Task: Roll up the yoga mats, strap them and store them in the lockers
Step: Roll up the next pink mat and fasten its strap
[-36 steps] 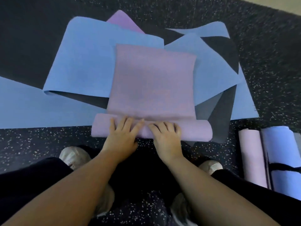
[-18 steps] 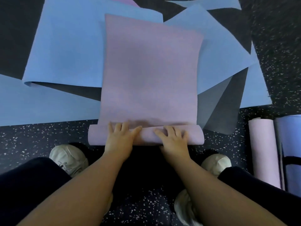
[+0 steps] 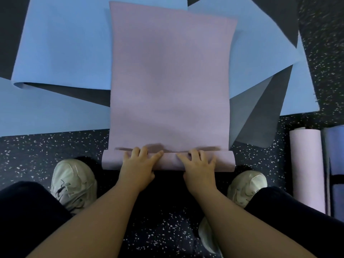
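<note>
I crouch on the dark speckled rubber floor (image 3: 46, 146), and both my hands lie on the rolled end of the soft lilac foam yoga mat (image 3: 169, 81). My left hand (image 3: 138, 165) is spread flat, palm down, with the fingers (image 3: 141, 151) reaching over the top of the small roll (image 3: 167, 162). My right hand (image 3: 198, 164) is spread the same way, just beside the left one. I do not pinch anything; I press down so the roll stays tight and does not open again.

The roll is thin, so I judge that the rolling has only begun. The flat rest of the mat stretches away in front of my hands and lies over several flat blue mats (image 3: 61, 43), some with a dark grey underside (image 3: 260, 118) turned up. I keep my hands near the middle so both ends turn together.

To the right of my right hand, well apart, a finished lilac roll (image 3: 307, 168) and a blue roll with a black strap (image 3: 337, 177) lie together. No lockers are visible here.
</note>
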Action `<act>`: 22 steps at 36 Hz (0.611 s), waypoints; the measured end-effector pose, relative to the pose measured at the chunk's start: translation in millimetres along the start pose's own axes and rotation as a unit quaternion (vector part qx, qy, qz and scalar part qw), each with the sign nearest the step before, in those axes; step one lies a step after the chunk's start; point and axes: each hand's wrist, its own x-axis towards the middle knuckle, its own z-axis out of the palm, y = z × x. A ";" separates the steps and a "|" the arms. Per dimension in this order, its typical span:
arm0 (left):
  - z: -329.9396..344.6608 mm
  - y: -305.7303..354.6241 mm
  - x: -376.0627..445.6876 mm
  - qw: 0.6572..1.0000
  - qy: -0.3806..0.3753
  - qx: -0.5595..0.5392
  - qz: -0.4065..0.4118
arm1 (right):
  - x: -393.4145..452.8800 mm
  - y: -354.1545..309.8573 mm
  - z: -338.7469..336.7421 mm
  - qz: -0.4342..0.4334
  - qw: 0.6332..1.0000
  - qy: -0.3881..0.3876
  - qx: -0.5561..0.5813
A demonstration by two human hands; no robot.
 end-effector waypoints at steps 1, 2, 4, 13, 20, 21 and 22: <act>2.5 0.0 -1.8 1.000 0.013 0.001 0.004 | -0.7 0.0 0.3 -0.001 1.000 -0.001 0.003; 5.4 -0.4 -4.1 1.000 0.019 0.003 0.008 | -1.4 0.4 2.0 -0.006 1.000 -0.002 0.005; 9.2 0.2 -8.9 1.000 0.026 0.002 0.010 | -4.2 1.4 4.4 -0.008 1.000 -0.006 0.009; 13.4 0.2 -17.0 0.999 0.039 -0.004 0.026 | -10.1 6.5 11.8 -0.019 0.999 -0.001 0.034; 11.0 2.8 -22.4 0.990 0.130 -0.043 0.044 | -16.4 3.9 9.3 -0.015 0.999 0.028 0.039; 10.9 2.5 -23.2 0.990 0.130 -0.040 0.045 | -17.2 3.1 9.1 -0.013 0.999 0.034 0.040; 13.1 1.3 -23.4 0.990 0.126 -0.036 0.048 | -17.6 2.3 8.6 -0.011 0.998 0.038 0.041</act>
